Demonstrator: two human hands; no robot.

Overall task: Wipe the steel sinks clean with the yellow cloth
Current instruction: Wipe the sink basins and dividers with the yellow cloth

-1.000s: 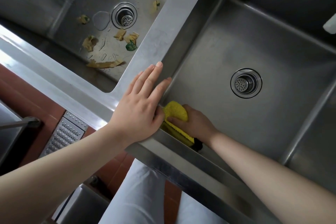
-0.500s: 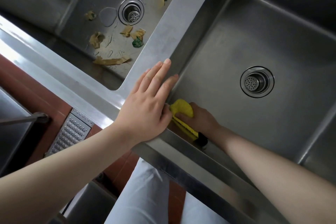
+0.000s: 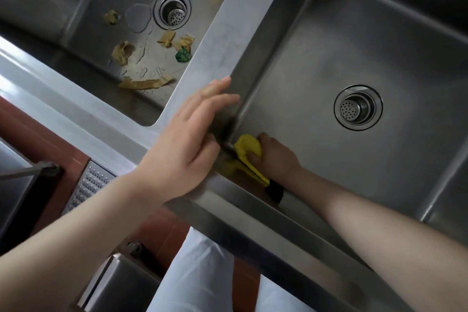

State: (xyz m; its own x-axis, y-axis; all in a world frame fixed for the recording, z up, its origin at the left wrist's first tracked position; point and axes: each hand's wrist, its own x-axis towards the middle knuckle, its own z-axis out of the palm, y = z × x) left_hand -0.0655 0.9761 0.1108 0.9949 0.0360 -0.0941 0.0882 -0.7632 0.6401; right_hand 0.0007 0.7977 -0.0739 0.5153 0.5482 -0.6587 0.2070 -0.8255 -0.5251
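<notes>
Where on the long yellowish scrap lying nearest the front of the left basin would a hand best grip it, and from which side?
Judging by its pose, pinch the long scrap across its narrow middle, coming straight down from above. It lies flat on the left basin floor among water drops, with its length running left to right and bare steel on both long sides. Its ragged ends look likelier to tear.

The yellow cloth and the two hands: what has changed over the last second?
Little. The right hand keeps gripping the yellow cloth in the near left corner of the right sink, rubbing only slightly. The left hand stays flat on the steel divider. The camera shifted a little. The food scraps in the left sink have not moved.
</notes>
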